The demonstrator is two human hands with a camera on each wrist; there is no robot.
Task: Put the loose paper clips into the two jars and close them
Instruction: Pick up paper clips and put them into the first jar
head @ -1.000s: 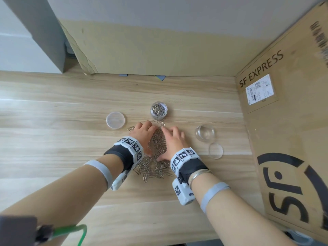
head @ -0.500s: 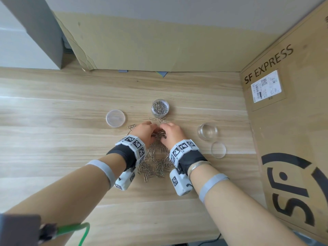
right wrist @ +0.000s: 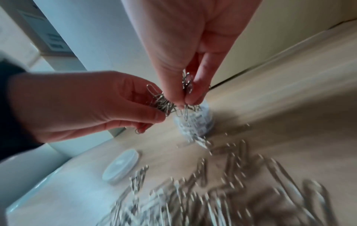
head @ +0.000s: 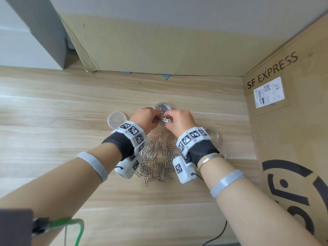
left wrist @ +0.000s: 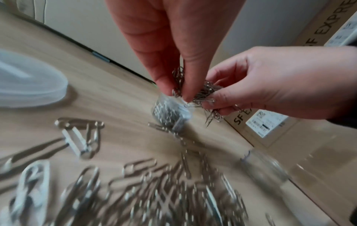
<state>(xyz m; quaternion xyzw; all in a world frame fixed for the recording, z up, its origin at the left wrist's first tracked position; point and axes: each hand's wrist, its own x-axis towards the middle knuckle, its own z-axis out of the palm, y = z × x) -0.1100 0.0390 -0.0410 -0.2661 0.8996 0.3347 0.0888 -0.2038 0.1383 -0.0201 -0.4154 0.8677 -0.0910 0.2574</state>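
Both hands are raised together just in front of the part-filled clear jar (head: 163,106) (left wrist: 170,113) (right wrist: 195,123). My left hand (head: 154,119) (left wrist: 179,91) and right hand (head: 171,119) (right wrist: 186,97) each pinch a share of one bunch of paper clips (head: 165,120) (left wrist: 204,93) (right wrist: 162,102); a few clips dangle over the jar's mouth. The loose pile of clips (head: 158,157) (left wrist: 154,191) (right wrist: 212,191) lies on the table between my wrists. An empty second jar (head: 214,136) (left wrist: 264,169) stands to the right, mostly hidden behind my right wrist.
A round clear lid (head: 116,119) (left wrist: 29,82) (right wrist: 121,166) lies left of the hands on the wooden table (head: 53,139). A large SF Express cardboard box (head: 287,139) walls off the right side, and cardboard (head: 159,47) stands along the back.
Both hands closed on a bunch of clips from the pile, lifted it off the table and carried it forward to the part-filled jar.
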